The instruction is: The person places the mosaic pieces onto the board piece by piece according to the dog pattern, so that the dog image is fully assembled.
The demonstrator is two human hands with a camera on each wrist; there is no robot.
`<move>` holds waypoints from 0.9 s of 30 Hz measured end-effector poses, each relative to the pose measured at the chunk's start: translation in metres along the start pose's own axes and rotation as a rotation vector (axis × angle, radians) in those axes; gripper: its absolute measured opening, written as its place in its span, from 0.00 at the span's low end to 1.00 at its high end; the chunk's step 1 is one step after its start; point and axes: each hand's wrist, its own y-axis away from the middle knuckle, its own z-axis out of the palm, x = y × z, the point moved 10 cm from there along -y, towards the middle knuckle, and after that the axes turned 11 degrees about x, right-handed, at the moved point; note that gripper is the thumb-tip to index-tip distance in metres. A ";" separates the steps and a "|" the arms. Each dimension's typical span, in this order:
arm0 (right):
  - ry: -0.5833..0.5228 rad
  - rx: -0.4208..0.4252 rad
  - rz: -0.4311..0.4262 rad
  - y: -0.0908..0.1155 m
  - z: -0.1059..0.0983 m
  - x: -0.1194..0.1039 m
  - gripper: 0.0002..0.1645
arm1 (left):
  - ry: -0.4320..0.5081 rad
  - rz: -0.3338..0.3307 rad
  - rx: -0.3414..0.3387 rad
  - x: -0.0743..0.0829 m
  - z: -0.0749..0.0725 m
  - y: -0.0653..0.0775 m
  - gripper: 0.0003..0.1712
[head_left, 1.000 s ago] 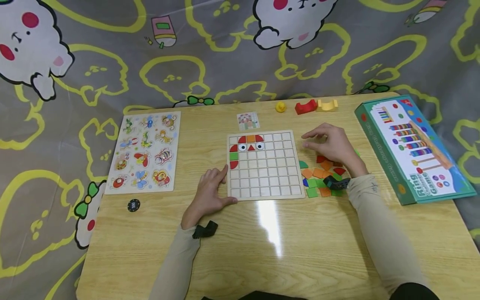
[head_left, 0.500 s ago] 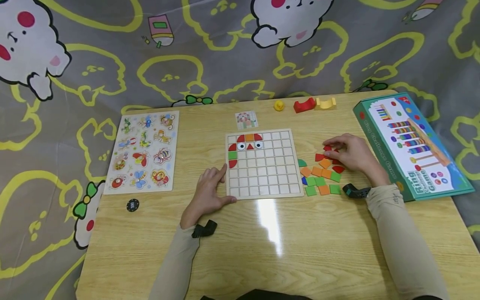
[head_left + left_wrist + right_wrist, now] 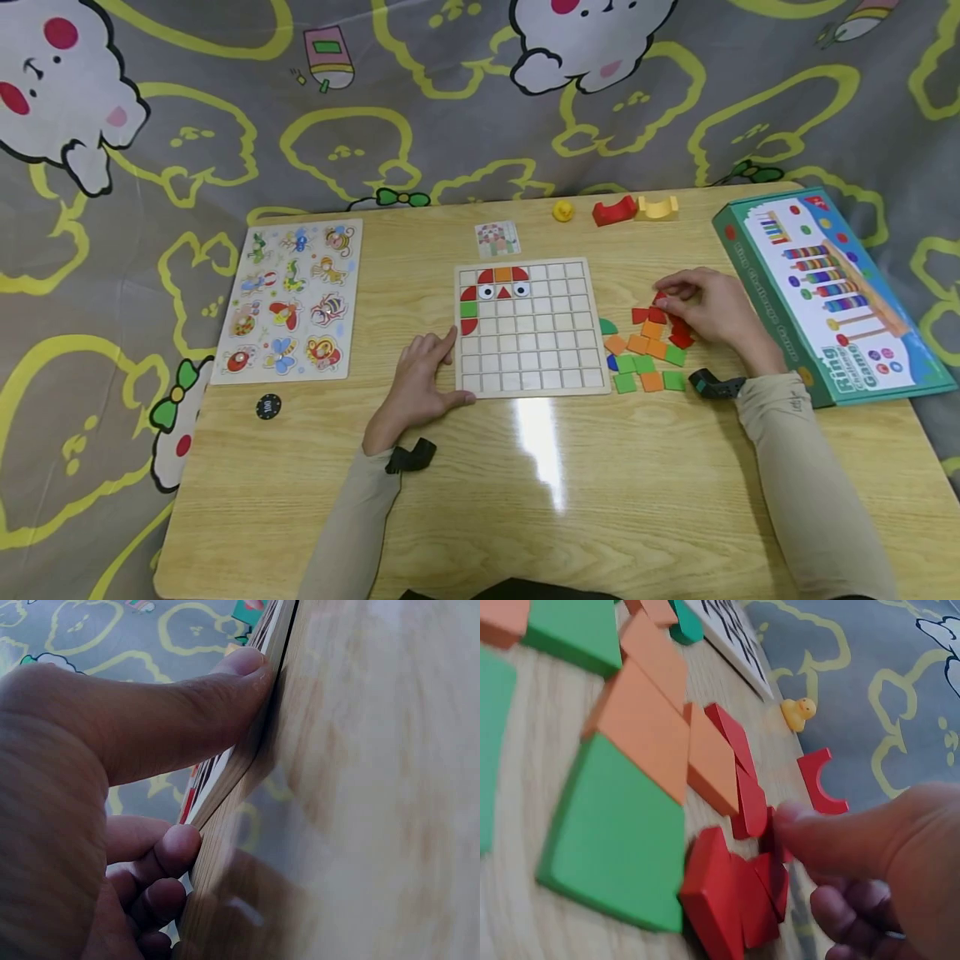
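Note:
A pale wooden grid board (image 3: 525, 350) lies in the middle of the table, with red, orange, green and eye-printed pieces set in its upper left cells. My left hand (image 3: 420, 383) rests at the board's lower left corner, thumb along the front edge and forefinger at the left side. In the left wrist view the thumb (image 3: 202, 712) presses the board's edge. My right hand (image 3: 712, 308) is over the loose pieces to the right, pinching a red piece (image 3: 659, 299) at its fingertips. More red pieces (image 3: 712, 885) lie just under that hand, beside orange pieces (image 3: 645, 727) and green pieces (image 3: 619, 832).
A small picture card (image 3: 497, 239) lies behind the board. Farther back are a yellow duck (image 3: 562, 210), a red arch block (image 3: 614, 211) and a yellow one (image 3: 657, 208). An insect puzzle (image 3: 288, 300) and black chip (image 3: 268, 407) are left; a green game box (image 3: 832, 300) is right.
My right hand has moved right and toward me from beside the board to the red pieces, and some of these have shifted under its fingers. The left hand has stayed at the board.

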 end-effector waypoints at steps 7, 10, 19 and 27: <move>0.025 -0.054 0.023 -0.002 0.003 0.001 0.17 | -0.005 0.001 0.008 0.000 -0.001 0.001 0.63; 0.011 -0.070 0.028 -0.003 0.005 -0.001 0.16 | -0.010 0.004 0.006 0.000 -0.001 0.000 0.63; -0.057 0.000 -0.024 -0.005 0.009 -0.009 0.12 | 0.000 0.002 0.002 0.001 0.000 0.000 0.63; -0.214 0.137 -0.027 -0.007 0.001 -0.026 0.13 | -0.006 0.005 0.002 0.000 0.000 0.000 0.63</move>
